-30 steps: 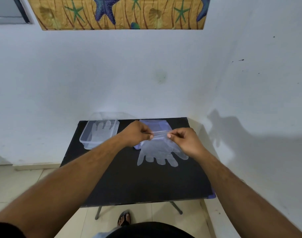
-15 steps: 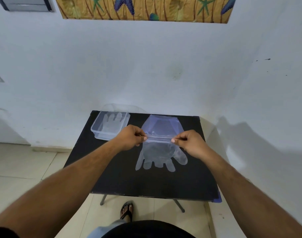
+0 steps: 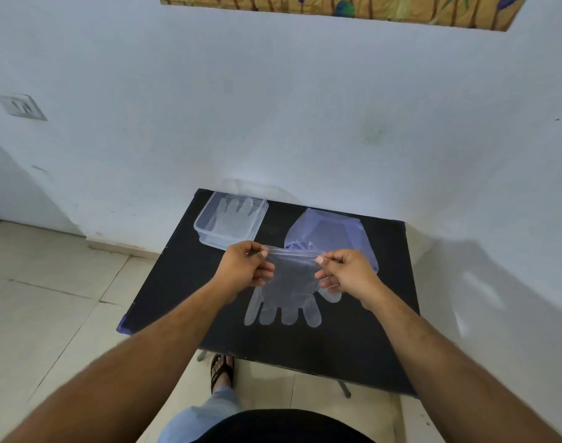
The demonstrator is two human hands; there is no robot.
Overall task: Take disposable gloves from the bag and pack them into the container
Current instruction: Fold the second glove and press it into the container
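A clear disposable glove [image 3: 284,302] hangs above the black table [image 3: 183,282], fingers pointing toward me. My left hand [image 3: 246,266] pinches the left corner of its cuff and my right hand [image 3: 345,271] pinches the right corner, stretching the cuff between them. Behind my hands lies the bluish plastic bag [image 3: 332,233], its mouth facing me. A clear rectangular container [image 3: 206,219] stands at the table's far left corner with a glove [image 3: 236,215] lying flat inside it.
The table stands against a white wall, with another wall close on the right. Tiled floor lies to the left. My sandalled foot [image 3: 222,370] shows under the table's near edge. A switch plate [image 3: 20,105] is on the left wall.
The glove has been lifted and drawn a little toward me, both hands still pinching its cuff. The camera has swung left and downward, so the table sits further right in view.
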